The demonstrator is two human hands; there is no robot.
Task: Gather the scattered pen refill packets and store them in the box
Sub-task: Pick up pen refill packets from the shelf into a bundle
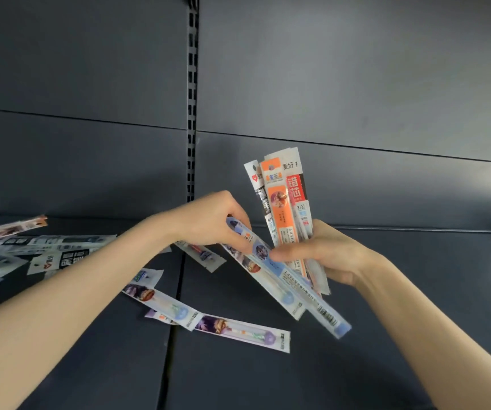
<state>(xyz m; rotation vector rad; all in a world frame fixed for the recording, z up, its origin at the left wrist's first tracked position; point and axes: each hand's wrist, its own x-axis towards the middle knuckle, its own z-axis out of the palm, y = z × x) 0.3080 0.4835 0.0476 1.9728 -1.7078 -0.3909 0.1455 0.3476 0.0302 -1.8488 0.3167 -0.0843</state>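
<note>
Now right hand (pixel 337 257) grips upright packets (pixel 279 199); left hand (pixel 208 220) pinches blue packet (pixel 300 294)

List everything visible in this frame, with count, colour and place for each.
packet bundle: several, count unclear; orange, white and red; upright in the right hand.
blue packet: one; light blue; slanting between the two hands, with a white one partly hidden behind it.
loose packets: at least four; mostly white and purple; flat on the shelf's middle.
packet pile: many, overlapping; white, black and grey; far left of the shelf.
shelf: one; dark grey; under everything.
back panel: dark grey; behind.
slotted upright: one; grey; centre of the panel.
box: none in view.
left hand: grips the blue packet's upper end.
right hand: holds the bundle.
</note>
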